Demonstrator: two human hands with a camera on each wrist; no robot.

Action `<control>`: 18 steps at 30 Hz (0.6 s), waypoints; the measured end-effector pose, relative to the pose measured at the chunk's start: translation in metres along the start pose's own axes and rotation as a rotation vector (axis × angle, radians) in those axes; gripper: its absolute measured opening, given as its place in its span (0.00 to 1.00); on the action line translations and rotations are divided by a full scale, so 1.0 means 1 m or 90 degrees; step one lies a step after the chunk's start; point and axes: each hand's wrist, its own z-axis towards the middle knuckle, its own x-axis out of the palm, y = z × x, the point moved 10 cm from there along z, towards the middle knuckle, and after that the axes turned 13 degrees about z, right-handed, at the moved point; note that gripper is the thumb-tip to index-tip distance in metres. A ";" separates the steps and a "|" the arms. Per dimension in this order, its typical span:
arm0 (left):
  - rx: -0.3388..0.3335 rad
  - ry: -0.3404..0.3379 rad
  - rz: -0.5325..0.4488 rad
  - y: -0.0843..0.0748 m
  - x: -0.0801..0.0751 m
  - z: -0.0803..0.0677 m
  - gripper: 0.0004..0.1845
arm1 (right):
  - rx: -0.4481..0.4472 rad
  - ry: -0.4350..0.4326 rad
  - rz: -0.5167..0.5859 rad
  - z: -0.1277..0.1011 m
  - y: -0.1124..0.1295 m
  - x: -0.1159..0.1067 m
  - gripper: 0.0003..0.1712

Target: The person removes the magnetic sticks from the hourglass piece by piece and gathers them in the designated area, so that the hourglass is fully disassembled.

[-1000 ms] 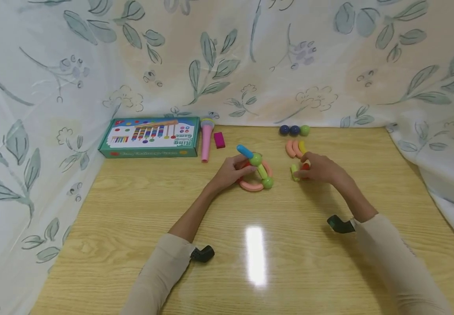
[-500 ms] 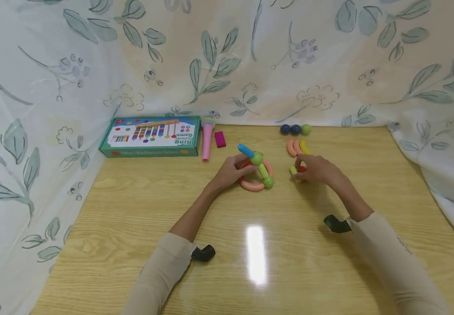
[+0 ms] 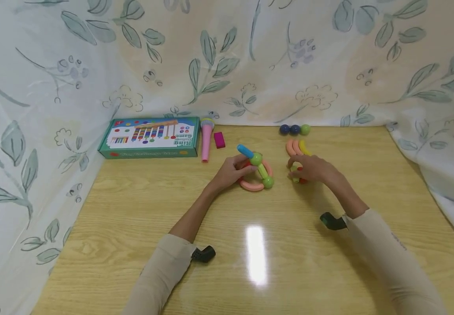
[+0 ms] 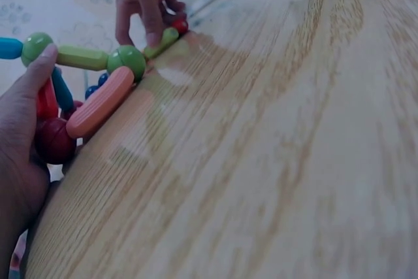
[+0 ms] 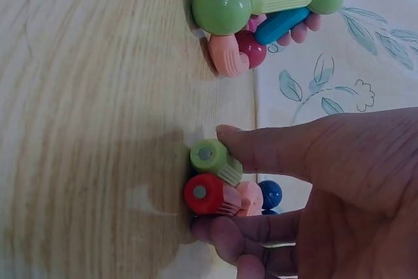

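Two hands work at a wooden table (image 3: 132,227): from the head view, the left hand (image 3: 228,171) grips a rod-and-ball structure (image 3: 257,172). The right wrist view shows the right hand (image 5: 326,187) pinching green and red sticks (image 5: 212,176) lying on the tabletop.

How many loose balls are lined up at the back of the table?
3: two dark blue balls and one green ball, side by side by the curtain. Others belong to the structure; more may be hidden.
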 end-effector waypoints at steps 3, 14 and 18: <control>-0.003 0.001 -0.003 -0.002 0.000 0.001 0.24 | 0.006 0.006 0.000 -0.001 0.000 -0.001 0.20; -0.007 0.003 -0.004 -0.003 -0.001 0.001 0.23 | 0.027 0.023 0.008 -0.003 0.003 -0.001 0.18; -0.016 0.001 -0.004 -0.001 -0.002 0.000 0.23 | 0.019 0.027 0.009 -0.003 0.004 0.000 0.17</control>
